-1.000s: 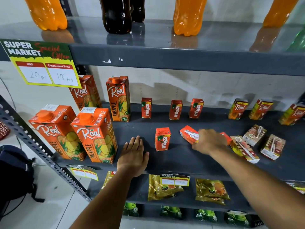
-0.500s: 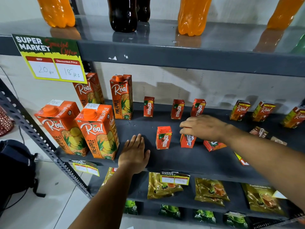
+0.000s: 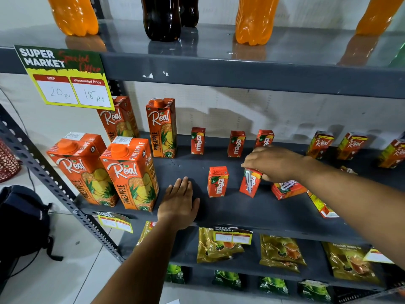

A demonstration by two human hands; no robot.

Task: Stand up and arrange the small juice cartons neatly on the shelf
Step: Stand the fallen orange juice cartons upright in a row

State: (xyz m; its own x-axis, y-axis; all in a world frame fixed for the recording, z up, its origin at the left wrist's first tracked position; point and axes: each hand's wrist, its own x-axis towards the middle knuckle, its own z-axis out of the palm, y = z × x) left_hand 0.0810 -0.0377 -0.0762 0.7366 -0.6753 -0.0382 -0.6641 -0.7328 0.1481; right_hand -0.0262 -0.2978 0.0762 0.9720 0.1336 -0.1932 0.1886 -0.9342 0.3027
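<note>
My right hand (image 3: 274,163) grips the top of a small red Maaza carton (image 3: 249,183), which stands slightly tilted on the dark shelf (image 3: 252,211), straw side toward me. Another small Maaza carton (image 3: 217,181) stands upright just to its left. A further one (image 3: 287,189) lies flat to its right. Three Maaza cartons (image 3: 236,143) stand in a row at the back, the rightmost partly behind my hand. Small Real cartons (image 3: 320,144) stand at the back right. My left hand (image 3: 178,204) rests flat on the shelf's front, fingers spread.
Tall Real pineapple cartons (image 3: 131,174) stand on the shelf's left. A small carton (image 3: 322,207) lies flat under my right forearm. Soda bottles (image 3: 254,18) stand on the shelf above, with a price sign (image 3: 65,77) hanging from its edge. Tea pouches (image 3: 280,253) fill the shelf below. A dark bag (image 3: 22,220) sits on the floor.
My right hand picked a lying Maaza carton up and has set it nearly upright beside the front carton. My left hand stayed flat on the shelf.
</note>
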